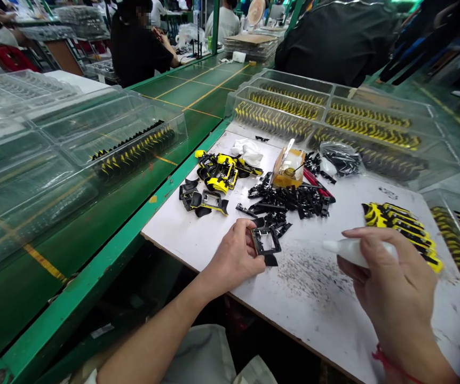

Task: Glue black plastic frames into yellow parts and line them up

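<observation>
My left hand [236,256] is closed on a black plastic frame [259,242] with a square opening, held just above the white board. In my right hand [394,277] is a white squeeze bottle [360,252], its nozzle pointing left toward the frame but apart from it. Behind my left hand lies a pile of small black plastic parts [290,200]. To its left are jumbled yellow and black housings [222,173]. Beyond my right hand sits a neat row of yellow and black housings [402,229].
A yellowish block with a small pot [290,168] stands behind the black parts, near red-handled pliers [318,184]. Clear trays of parts [334,117] line the board's far side. Left runs a green conveyor [134,197] carrying another clear tray [73,138]. A person in black [137,48] sits beyond.
</observation>
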